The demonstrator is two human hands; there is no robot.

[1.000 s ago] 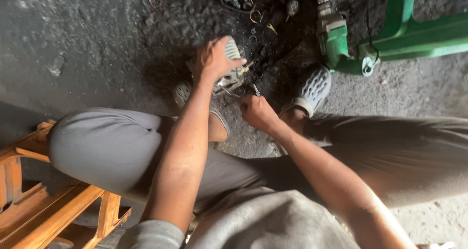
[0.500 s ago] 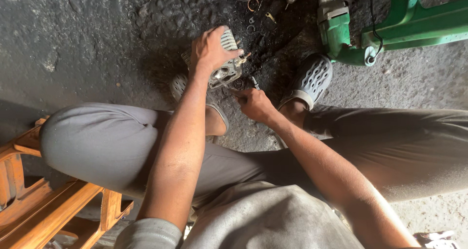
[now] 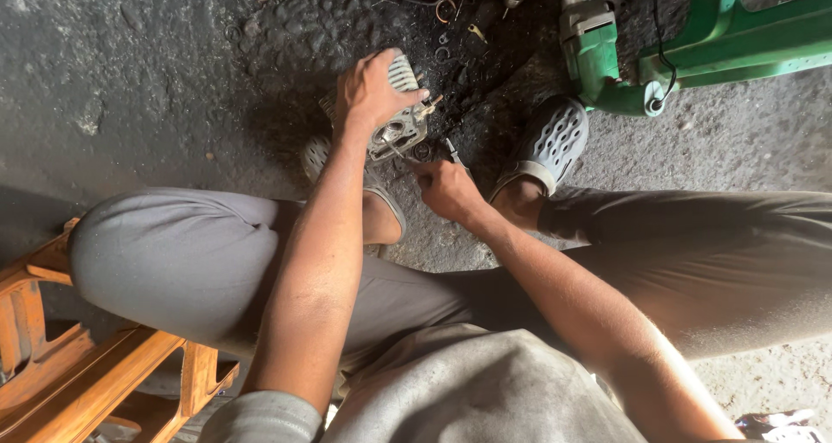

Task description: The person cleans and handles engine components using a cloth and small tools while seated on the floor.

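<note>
Left hand (image 3: 371,90) still gripping finned metal part (image 3: 400,124), right hand (image 3: 448,188) still closed on thin tool (image 3: 454,152)

The setting is a repair workshop, worked at floor level. The rough concrete floor (image 3: 147,79) carries a dark oil stain (image 3: 347,27) strewn with small metal rings and loose parts (image 3: 446,14). A green electric drill (image 3: 598,48) lies beside a green frame (image 3: 737,35) (its kind cannot be told). A finned metal engine part (image 3: 394,122) rests on the floor.
</note>
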